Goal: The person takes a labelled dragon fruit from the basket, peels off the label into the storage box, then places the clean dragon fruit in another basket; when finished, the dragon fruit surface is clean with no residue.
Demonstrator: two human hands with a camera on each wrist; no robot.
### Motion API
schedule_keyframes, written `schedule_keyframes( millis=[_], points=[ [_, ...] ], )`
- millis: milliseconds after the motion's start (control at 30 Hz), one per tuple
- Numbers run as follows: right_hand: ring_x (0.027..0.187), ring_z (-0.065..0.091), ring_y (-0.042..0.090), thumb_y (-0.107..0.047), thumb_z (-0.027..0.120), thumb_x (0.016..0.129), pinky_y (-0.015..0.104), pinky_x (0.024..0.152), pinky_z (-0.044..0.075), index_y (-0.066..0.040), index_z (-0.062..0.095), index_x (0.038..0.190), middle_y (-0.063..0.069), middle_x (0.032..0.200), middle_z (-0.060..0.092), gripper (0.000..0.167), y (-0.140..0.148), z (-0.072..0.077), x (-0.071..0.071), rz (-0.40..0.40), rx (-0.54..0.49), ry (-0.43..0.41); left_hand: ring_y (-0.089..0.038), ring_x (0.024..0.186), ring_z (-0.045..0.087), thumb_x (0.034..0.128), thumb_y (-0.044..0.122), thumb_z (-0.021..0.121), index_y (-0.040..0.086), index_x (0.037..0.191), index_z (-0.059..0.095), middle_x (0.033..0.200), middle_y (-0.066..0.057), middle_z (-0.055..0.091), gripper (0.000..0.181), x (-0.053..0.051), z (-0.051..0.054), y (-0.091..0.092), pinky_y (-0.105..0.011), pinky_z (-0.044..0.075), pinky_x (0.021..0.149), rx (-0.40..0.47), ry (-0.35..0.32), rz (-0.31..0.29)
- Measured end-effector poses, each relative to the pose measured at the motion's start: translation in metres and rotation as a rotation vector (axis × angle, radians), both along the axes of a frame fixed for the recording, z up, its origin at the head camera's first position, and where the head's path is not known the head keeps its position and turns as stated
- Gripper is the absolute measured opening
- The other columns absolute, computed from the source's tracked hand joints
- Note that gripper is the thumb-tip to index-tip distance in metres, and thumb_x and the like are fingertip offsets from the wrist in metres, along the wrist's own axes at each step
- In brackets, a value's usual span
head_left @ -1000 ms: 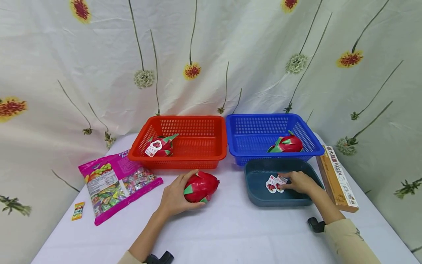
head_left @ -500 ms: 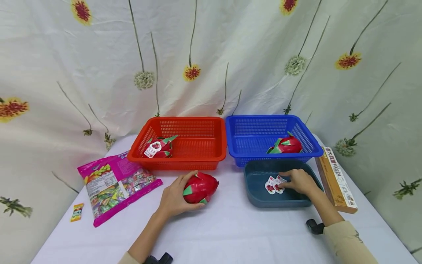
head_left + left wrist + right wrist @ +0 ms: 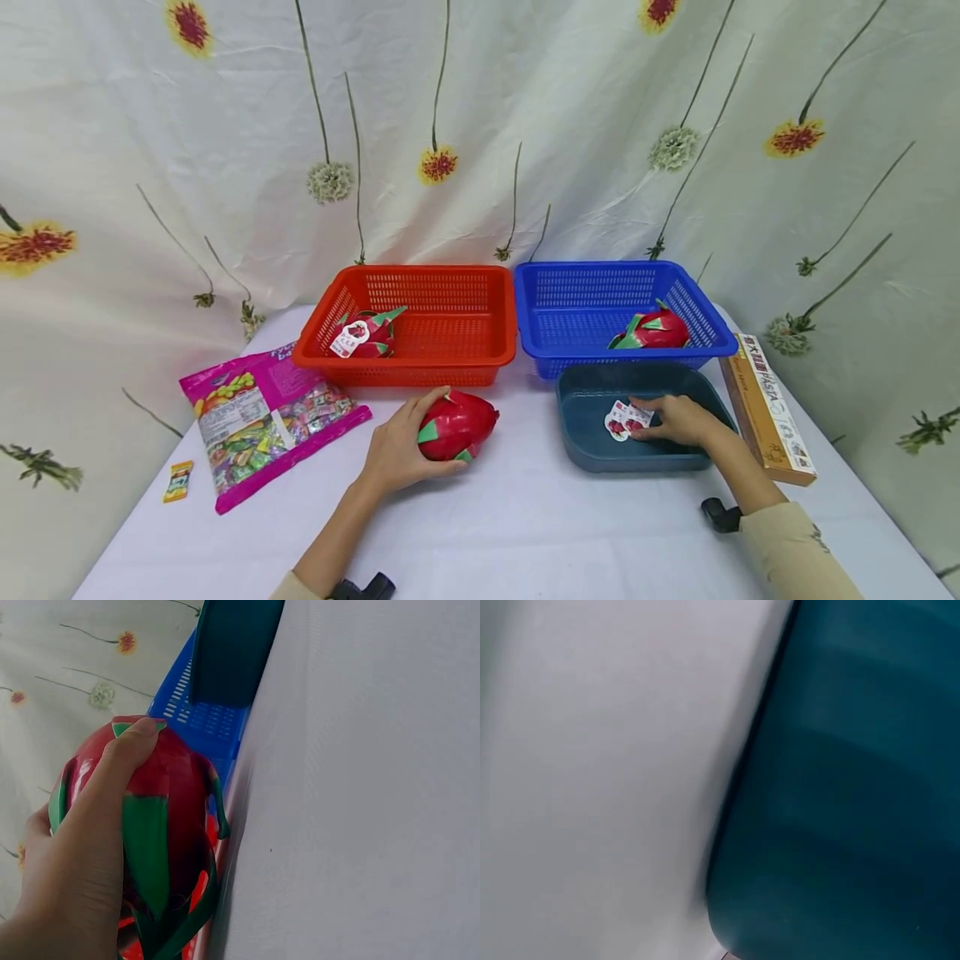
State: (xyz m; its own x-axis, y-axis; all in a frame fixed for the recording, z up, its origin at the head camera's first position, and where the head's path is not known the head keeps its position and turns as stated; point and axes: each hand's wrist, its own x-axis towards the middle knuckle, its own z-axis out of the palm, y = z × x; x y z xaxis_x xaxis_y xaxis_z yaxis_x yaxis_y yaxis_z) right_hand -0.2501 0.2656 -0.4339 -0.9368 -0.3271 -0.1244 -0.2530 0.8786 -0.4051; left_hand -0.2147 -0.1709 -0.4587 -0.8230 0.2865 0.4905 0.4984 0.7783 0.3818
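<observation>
My left hand [image 3: 401, 446] grips a red dragon fruit [image 3: 459, 425] with green scales, over the table in front of the red basket [image 3: 420, 375]. In the left wrist view, the thumb lies across the fruit's skin. My right hand [image 3: 678, 419] reaches into the dark teal tray [image 3: 600, 461], thumb and forefinger at opposite edges of a white label [image 3: 638, 416] with a dragon fruit picture. A second label [image 3: 617, 423] lies against its left side. Only the tray's outer wall fills the right wrist view; the fingers are hidden there.
A labelled dragon fruit [image 3: 372, 335] sits in the red basket. Another dragon fruit [image 3: 654, 327] is in the blue basket [image 3: 577, 350], behind the tray. At left lie a candy bag [image 3: 262, 425] and one wrapped candy [image 3: 177, 482]. A pasta box [image 3: 768, 408] flanks the tray.
My right thumb and forefinger have spread wider around the right label, which has shifted slightly and overlaps the left one more. The left hand and its dragon fruit stay in place.
</observation>
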Motion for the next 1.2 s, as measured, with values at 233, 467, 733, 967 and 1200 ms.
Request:
schedule_keyframes(
  millis=[233,467,733,967,1200],
  points=[
    [0.057,0.034,0.014,-0.042,0.072,0.075,0.026,0.051,0.030,-0.004,0.049,0.132,-0.001,0.060,0.043,0.072,0.001,0.000,0.000,0.005,-0.020,0.015,-0.018,0.102,0.053,0.0550,0.063,0.077,0.041,0.140,0.030,0.118,0.002,0.052,0.099,0.001,0.002,0.000,-0.037,0.054,0.067,-0.001,0.000,0.006],
    [0.045,0.027,0.008,-0.028,0.072,0.080,0.021,0.042,0.026,-0.004,0.053,0.129,-0.006,0.054,0.027,0.058,0.007,0.024,0.013,0.040,-0.145,0.214,-0.018,0.102,0.053,0.0546,0.066,0.075,0.042,0.140,0.029,0.119,0.002,0.052,0.100,0.006,-0.001,-0.001,-0.037,0.054,0.067,-0.020,-0.028,0.022],
    [0.073,0.048,0.029,-0.026,0.067,0.085,0.036,0.055,0.043,-0.006,0.055,0.127,0.015,0.082,0.055,0.048,0.036,0.087,0.003,-0.201,-0.253,0.598,-0.018,0.104,0.052,0.0555,0.067,0.074,0.043,0.142,0.024,0.121,0.001,0.051,0.103,0.005,0.002,-0.003,-0.038,0.054,0.069,0.004,-0.081,0.027],
    [0.123,0.019,0.056,-0.043,0.064,0.083,0.075,0.084,0.026,-0.010,0.008,0.149,0.038,0.138,0.018,0.092,0.070,0.083,-0.029,-0.322,-0.244,0.425,-0.020,0.110,0.048,0.0563,0.068,0.073,0.049,0.142,0.021,0.127,0.001,0.047,0.102,0.004,0.010,-0.003,-0.039,0.054,0.072,0.017,-0.195,-0.032],
    [0.126,0.010,0.059,-0.045,0.053,0.089,0.071,0.091,0.022,-0.009,-0.023,0.141,0.037,0.143,0.003,0.099,0.086,0.058,-0.047,-0.217,-0.399,0.052,-0.023,0.120,0.040,0.0627,0.055,0.078,0.050,0.142,0.017,0.134,-0.001,0.041,0.100,0.000,0.022,-0.009,-0.038,0.053,0.076,0.081,-0.357,-0.140]
  ],
)
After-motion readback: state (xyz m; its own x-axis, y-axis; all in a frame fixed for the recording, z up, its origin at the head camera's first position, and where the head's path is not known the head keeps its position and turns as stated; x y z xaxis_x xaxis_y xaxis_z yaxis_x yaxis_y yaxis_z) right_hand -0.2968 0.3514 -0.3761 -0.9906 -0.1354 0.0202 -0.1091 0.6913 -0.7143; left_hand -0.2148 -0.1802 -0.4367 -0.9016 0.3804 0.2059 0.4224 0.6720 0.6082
